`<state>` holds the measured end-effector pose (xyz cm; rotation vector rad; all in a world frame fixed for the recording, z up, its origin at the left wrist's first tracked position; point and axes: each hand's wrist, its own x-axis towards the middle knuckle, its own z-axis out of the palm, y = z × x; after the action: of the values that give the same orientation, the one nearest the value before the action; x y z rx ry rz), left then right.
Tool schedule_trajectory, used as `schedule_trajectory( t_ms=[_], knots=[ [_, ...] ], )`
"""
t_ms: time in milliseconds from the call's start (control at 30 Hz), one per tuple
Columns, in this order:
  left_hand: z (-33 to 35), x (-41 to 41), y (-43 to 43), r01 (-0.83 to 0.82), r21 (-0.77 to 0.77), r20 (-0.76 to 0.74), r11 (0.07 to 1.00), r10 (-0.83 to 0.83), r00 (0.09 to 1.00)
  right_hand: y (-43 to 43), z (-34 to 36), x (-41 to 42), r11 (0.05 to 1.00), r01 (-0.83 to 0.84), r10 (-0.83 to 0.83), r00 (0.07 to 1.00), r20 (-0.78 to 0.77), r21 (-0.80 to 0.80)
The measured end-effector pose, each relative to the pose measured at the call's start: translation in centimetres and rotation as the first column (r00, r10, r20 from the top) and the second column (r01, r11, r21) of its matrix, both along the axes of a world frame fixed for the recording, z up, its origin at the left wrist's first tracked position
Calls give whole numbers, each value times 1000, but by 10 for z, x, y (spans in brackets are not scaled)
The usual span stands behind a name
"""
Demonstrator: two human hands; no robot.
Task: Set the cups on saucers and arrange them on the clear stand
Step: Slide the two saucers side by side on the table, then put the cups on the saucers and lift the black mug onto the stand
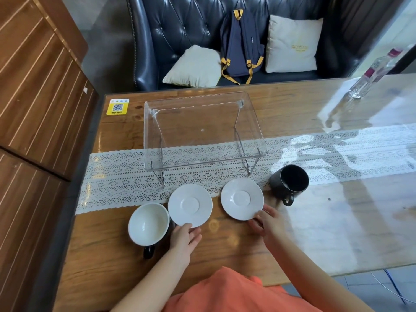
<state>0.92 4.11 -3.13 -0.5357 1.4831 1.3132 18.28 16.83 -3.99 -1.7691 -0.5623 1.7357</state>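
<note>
Two white saucers lie side by side on the table in front of the clear stand point(203, 131). My left hand point(183, 238) touches the near rim of the left saucer point(190, 204), fingers apart. My right hand point(267, 222) touches the near right rim of the right saucer point(242, 198); a grip cannot be made out. A white-lined cup with a black handle point(148, 224) stands left of the left saucer. A black cup point(290, 180) stands right of the right saucer, handle toward me. The stand top is bare.
A lace runner point(117, 176) crosses the glass-topped wooden table point(326, 233) under the stand. A clear bottle point(371, 75) stands at the far right. A yellow QR sticker point(117, 106) is at the far left corner. Beyond the table is a dark sofa with cushions and a backpack point(242, 43).
</note>
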Motion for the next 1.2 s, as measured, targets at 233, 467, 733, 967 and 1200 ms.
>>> schedule_trajectory(
  t_ms=[233, 467, 733, 967, 1200],
  knots=[
    [17, -6, -6, 13, 41, 178, 999, -20, 984, -3, -3, 15, 989, -106, 93, 989, 117, 106],
    [72, -7, -17, 537, 226, -237, 813, -489, 840, 12, 47, 16, 541, -472, 156, 869, 469, 696],
    [57, -73, -30, 515, -795, -514, 320, -806, -294, 118, 66, 39, 479, -878, 340, 199, 919, 13],
    [20, -81, -53, 451, -831, -447, 326, -873, -193, 120, 32, 47, 412, -911, 419, 175, 891, -14],
    [22, -84, -58, 458, -749, -580, 480, -809, -100, 113, 43, 60, 517, -852, 404, 332, 852, 87]
  ],
)
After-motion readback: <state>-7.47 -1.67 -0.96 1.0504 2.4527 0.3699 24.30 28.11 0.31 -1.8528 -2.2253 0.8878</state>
